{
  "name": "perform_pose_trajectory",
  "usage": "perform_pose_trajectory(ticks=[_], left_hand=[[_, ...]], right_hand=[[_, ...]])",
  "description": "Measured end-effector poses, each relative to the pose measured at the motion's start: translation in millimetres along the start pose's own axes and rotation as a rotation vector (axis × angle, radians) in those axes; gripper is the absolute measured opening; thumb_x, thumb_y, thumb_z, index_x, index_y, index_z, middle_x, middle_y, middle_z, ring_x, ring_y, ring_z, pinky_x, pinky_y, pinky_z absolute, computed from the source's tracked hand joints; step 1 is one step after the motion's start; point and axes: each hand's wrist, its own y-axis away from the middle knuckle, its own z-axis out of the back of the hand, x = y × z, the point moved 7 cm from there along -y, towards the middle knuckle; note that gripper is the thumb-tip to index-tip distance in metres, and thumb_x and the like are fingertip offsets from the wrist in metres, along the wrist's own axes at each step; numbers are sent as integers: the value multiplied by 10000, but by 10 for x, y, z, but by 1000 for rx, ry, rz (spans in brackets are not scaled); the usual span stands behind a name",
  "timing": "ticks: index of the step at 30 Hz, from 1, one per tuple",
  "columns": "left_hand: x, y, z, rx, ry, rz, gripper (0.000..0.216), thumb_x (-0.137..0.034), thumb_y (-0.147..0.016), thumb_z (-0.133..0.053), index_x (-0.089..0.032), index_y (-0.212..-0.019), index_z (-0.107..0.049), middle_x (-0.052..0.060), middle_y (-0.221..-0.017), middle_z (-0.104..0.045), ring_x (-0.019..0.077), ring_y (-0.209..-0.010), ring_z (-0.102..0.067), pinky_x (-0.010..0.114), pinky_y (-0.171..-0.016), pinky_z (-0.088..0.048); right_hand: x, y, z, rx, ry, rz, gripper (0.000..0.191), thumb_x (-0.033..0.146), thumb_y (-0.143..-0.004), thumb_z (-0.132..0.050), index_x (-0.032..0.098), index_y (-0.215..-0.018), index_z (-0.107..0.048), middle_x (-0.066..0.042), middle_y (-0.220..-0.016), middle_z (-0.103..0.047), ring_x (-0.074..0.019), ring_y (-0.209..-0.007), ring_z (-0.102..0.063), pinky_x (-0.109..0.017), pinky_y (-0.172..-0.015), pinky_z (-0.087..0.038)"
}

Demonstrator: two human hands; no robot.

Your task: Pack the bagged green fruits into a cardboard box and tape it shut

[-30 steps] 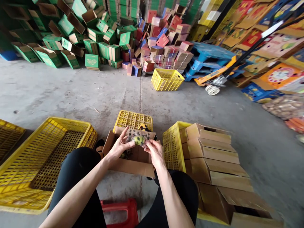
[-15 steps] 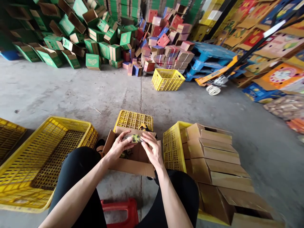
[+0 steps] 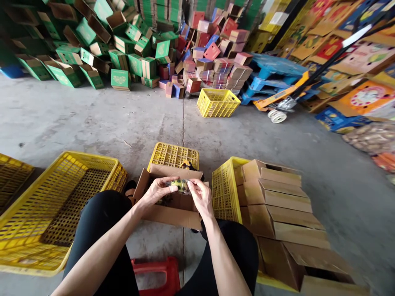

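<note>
My left hand [image 3: 156, 190] pinches the left end of a small yellow-green packet [image 3: 180, 185] with dark spots. The packet seems wrapped in clear plastic; what is inside I cannot make out. At its right end, the fingers and thumb of my right hand [image 3: 201, 195] are closed on the plastic. Both hands hold it level above an open cardboard box [image 3: 173, 216] between my knees. Some dark green pieces [image 3: 166, 200] lie in the box, partly hidden by my left hand. Behind it rests an upturned yellow crate [image 3: 174, 154].
To the left stands a large yellow crate [image 3: 89, 160]. On the right another yellow crate [image 3: 226, 189] carries a row of cardboard boxes [image 3: 285, 201]. A red plastic stool [image 3: 171, 275] is below me. Farther off are a yellow crate [image 3: 218, 105], a pallet jack [image 3: 284, 96] and piled cartons [image 3: 120, 79].
My right hand's fingers, spread over the packet before, have closed on its right end. The packet has turned slightly and more of it shows; it stays above the box.
</note>
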Motion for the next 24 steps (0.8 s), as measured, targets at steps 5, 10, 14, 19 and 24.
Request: perform_pose_trajectory(ticks=[5, 10, 14, 19, 24], left_hand=[[-3, 54, 38, -61, 4, 29, 522, -521, -711, -934, -173, -1089, -847, 104, -965, -827, 271, -861, -765, 369, -863, -578], [-26, 57, 0, -48, 22, 42, 523, -583, -747, -890, -175, -1072, -854, 102, -925, -820, 251, -808, -758, 328, -773, -582], [-15, 24, -4, -64, 54, 44, 570, -615, -743, -883, -165, -1091, -851, 113, -948, -818, 254, -820, -763, 318, -771, -580], [45, -10, 8, -49, 104, 43, 635, -667, -771, -838, -161, -1156, -828, 110, -940, -814, 220, -771, -748, 295, -720, -575], [107, 25, -24, 36, 114, 96, 616, -575, -740, -907, -193, -1210, -799, 126, -1124, -801, 241, -922, -758, 315, -832, -585]], right_hand=[[-55, -27, -63, 64, -64, -29, 274, 514, -847, -787, 283, -983, -845, -48, -1027, -826, -264, -981, -759, -355, -885, -614], [-169, -33, -61, -27, -179, -142, 281, 522, -781, -841, 267, -899, -855, -57, -949, -835, -276, -937, -770, -380, -864, -617], [-176, -25, -69, -89, -243, -187, 304, 532, -739, -869, 253, -858, -844, -55, -920, -833, -272, -929, -774, -369, -850, -617], [-265, -62, 10, -158, -252, -206, 365, 569, -703, -884, 248, -868, -833, -44, -901, -830, -245, -855, -764, -339, -782, -611], [-349, -98, 107, -211, -159, -157, 412, 612, -706, -865, 234, -865, -829, -44, -865, -823, -240, -833, -750, -341, -791, -608]])
